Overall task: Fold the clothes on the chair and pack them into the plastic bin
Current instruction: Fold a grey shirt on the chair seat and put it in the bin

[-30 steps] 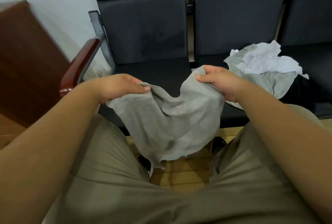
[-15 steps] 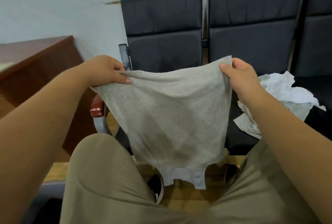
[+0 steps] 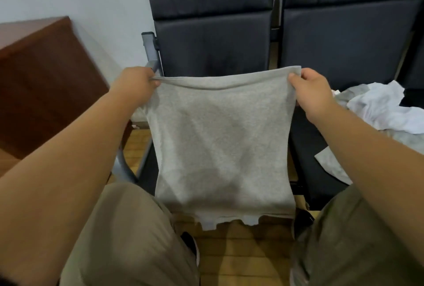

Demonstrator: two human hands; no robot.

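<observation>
Fingers of left hand (image 3: 135,83) and right hand (image 3: 312,90) pinch grey shirt's (image 3: 220,143) top corners, arms outstretched.

I've got a plain grey shirt (image 3: 220,138) hanging flat and spread wide in front of the dark padded chair (image 3: 213,40), top edge pulled taut, neck end dangling at the bottom. The remaining clothes (image 3: 376,106), white and grey, sit crumpled in a heap on the next seat to the right.

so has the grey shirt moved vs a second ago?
Yes. The grey shirt has risen: its top edge, earlier at the chair seat's front, now spans the chair backrest.
</observation>
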